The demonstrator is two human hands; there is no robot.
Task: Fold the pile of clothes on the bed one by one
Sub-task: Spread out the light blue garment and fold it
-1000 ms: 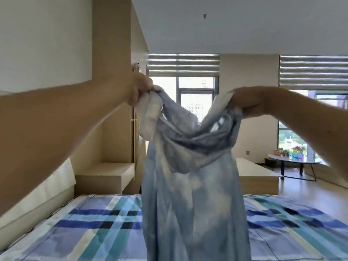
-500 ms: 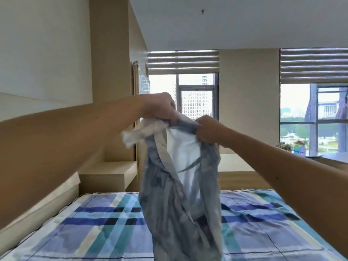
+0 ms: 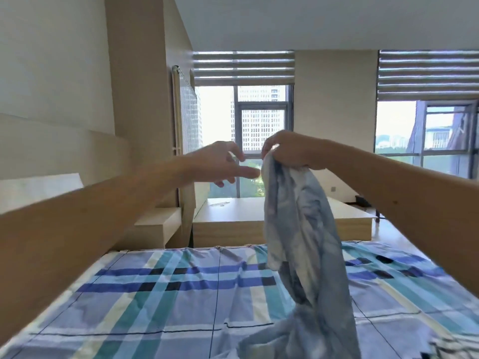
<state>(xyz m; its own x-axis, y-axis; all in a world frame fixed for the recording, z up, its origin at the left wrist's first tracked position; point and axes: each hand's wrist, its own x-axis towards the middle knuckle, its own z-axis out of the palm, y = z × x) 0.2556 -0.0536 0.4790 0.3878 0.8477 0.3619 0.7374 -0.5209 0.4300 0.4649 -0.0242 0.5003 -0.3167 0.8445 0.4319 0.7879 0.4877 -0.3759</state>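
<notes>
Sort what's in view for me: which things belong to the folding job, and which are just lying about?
In the job: blue garment, bunched and hanging from the right hand; left hand, open beside it; bed underneath.
Just lying about: bedside shelf; wooden platform; window blinds.

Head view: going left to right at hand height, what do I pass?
Wooden wall panel → left hand, open and holding nothing → right hand gripping the top of the blue garment → right-side window.
</notes>
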